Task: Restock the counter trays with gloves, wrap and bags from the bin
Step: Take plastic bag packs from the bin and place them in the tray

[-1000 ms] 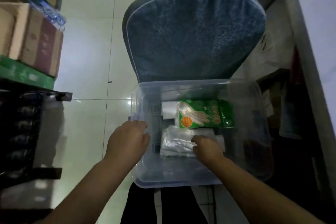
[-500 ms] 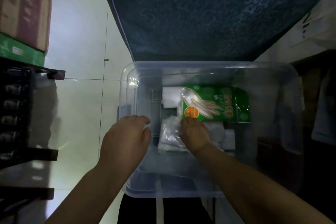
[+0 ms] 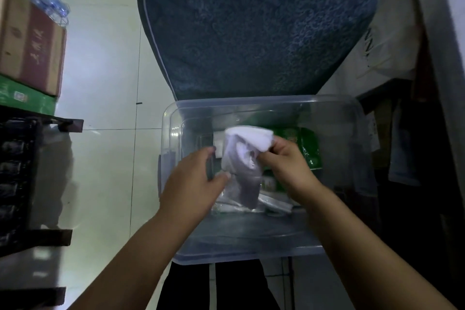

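A clear plastic bin point(image 3: 334, 113) rests on the seat of a blue chair. My right hand point(image 3: 286, 166) pinches a pack of white plastic bags point(image 3: 241, 158) and holds it up above the bin's floor. My left hand point(image 3: 193, 184) is just left of the pack, fingers spread, with the thumb tip near its lower edge. A green packet of gloves point(image 3: 310, 148) lies at the bin's back right, partly hidden by my right hand. More clear packets point(image 3: 274, 204) lie on the bin's floor under the raised pack.
The blue chair back point(image 3: 256, 27) rises behind the bin. On the left stands a dark shelf rack point(image 3: 30, 184) with cardboard boxes point(image 3: 30, 50) stacked on a green box. Pale floor tiles lie between the rack and the chair. Dark clutter fills the right side.
My right hand has lifted the white bag pack out of the pile on the bin's floor. My left hand has left the bin's left rim and moved toward the pack.
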`<action>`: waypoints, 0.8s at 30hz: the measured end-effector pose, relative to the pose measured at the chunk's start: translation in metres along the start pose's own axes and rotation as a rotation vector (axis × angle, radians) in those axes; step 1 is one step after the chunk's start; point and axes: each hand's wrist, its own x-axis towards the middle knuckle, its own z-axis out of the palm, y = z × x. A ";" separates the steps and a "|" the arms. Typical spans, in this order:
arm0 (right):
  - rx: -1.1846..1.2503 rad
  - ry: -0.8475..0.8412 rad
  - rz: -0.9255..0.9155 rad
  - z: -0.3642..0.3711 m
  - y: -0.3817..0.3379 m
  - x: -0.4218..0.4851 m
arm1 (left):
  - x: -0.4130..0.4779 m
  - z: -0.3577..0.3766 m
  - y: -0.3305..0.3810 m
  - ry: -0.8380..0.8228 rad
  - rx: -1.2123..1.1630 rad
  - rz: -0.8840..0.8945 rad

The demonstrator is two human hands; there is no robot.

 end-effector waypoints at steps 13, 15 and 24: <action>0.192 0.267 0.045 0.035 -0.007 -0.008 | -0.009 0.000 0.007 -0.178 -0.470 -0.288; 0.168 0.255 0.088 0.034 -0.002 -0.004 | -0.008 0.001 0.005 -0.172 -0.427 -0.276; -0.540 0.275 0.347 -0.011 0.100 0.011 | 0.012 -0.024 -0.028 0.222 -0.458 -0.308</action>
